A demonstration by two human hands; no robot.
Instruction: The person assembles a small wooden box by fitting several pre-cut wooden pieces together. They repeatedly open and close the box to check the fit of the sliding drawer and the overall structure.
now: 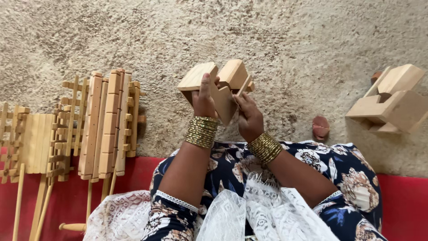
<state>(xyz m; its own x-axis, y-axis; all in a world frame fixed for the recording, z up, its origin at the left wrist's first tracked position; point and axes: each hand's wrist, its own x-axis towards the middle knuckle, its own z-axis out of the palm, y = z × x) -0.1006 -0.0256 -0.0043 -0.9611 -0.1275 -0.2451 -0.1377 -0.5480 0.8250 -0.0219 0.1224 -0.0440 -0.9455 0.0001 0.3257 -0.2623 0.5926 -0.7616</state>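
Note:
Both my hands hold one small wooden house-shaped piece (217, 85) with two sloped roof panels, lifted above the rough beige floor (276, 40). My left hand (204, 99) grips its left side, thumb up against the roof panel. My right hand (248, 117) holds the lower right edge, fingers curled under it. Gold bangles sit on both wrists (201, 131).
A second wooden house-shaped piece (390, 99) lies at the right, with a small reddish-brown block (320, 126) beside it. Several slatted wooden pieces on sticks (104, 122) lie at the left, partly on a red mat (67, 196). My floral-clad lap (339, 165) fills the bottom.

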